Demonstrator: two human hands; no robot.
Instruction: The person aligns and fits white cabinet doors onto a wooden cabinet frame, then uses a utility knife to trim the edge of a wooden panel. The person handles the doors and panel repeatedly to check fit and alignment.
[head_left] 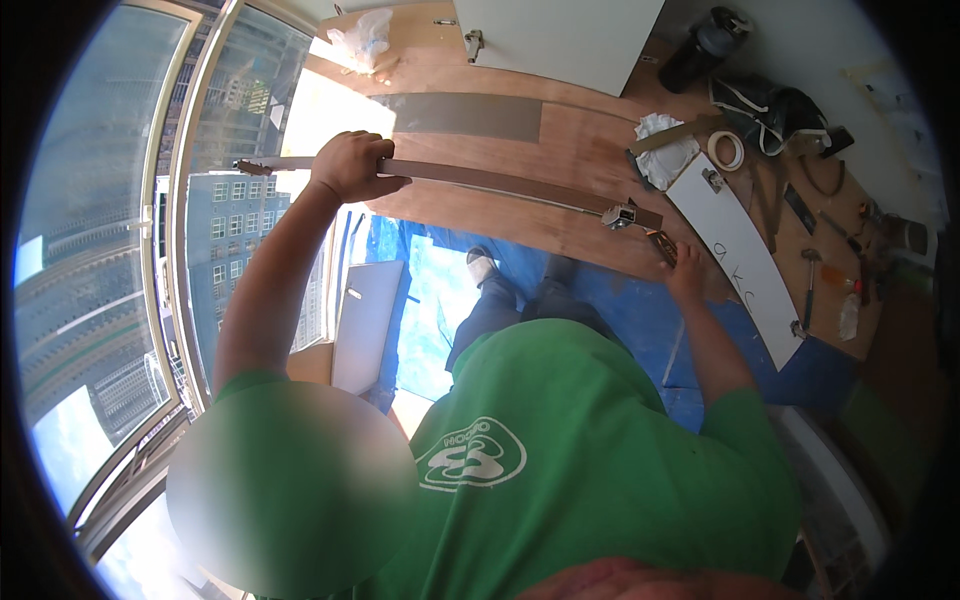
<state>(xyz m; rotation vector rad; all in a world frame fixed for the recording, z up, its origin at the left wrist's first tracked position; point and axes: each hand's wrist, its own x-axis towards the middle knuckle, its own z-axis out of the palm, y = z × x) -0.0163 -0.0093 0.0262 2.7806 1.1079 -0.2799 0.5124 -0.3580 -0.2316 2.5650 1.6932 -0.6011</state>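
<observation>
My left hand (350, 165) is closed around a long, narrow brown bar (480, 183), near its left part, above the wooden worktop (570, 130). The bar has a small dark fitting (255, 167) at its left end and a silver metal fitting (618, 214) toward its right end. My right hand (686, 268) is closed on an orange-and-dark handled tool (664, 244) just past that right end; whether the tool is joined to the bar I cannot tell.
A glazed window (110, 250) runs along the left. White panels (560, 35) lie behind and right (735, 260), with a tape roll (737, 150), black bottle (700, 50), bag (760, 105) and hammer (810, 275). Blue sheeting (630, 310) covers the floor; a board (362, 325) stands by the window.
</observation>
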